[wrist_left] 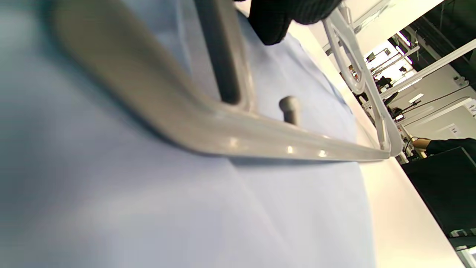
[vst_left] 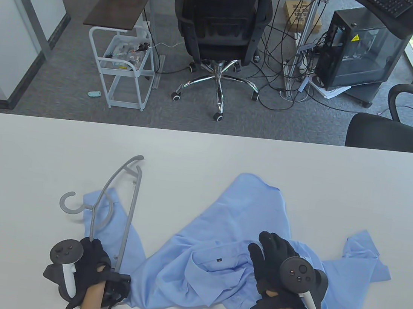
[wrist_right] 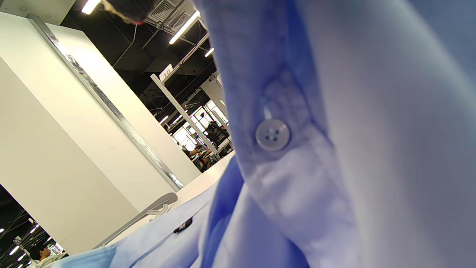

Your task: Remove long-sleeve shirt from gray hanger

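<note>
the light blue long-sleeve shirt point(vst_left: 233, 241) is lying crumpled on the white surface point(vst_left: 38, 162), collar facing up near the middle. the gray hanger point(vst_left: 116, 203) is out of it, resting across one sleeve over on the left, hook pointing left. left hand point(vst_left: 95, 261) has its grip clenched around the hanger's near end. right hand point(vst_left: 276, 262) just lies flat on the shirt by the collar, fingers spread, grip released. up close there's a white button point(wrist_right: 272, 135) on a placket.
</note>
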Demonstrator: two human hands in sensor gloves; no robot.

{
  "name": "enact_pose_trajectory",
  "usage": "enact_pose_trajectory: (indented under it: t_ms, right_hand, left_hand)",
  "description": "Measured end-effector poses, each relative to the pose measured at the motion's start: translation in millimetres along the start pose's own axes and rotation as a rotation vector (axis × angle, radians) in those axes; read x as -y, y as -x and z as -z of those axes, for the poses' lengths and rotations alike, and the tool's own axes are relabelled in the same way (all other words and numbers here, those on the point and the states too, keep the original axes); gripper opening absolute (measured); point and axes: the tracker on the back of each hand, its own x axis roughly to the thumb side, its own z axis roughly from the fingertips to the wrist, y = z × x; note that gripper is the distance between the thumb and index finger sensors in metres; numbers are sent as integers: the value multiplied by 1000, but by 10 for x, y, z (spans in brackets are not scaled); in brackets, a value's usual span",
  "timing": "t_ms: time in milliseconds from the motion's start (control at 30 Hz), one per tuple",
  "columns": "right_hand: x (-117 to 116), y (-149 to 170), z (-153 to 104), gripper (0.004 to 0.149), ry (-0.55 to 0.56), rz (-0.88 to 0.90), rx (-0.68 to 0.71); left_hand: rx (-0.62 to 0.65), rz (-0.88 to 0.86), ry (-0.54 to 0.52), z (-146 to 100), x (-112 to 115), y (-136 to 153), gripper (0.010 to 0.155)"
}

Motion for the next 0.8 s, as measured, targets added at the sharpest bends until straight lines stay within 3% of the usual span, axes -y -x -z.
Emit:
enact_pose_trajectory:
  t_ms: [500,800]
  right_hand:
    - [15,15,2,74,0,16,-9]
    - [32,21,-9,72,13,13,-8]
  left_hand:
    - [-33,-11,63,97,2,43,60]
    - [-60,85,45,96,8,15,63]
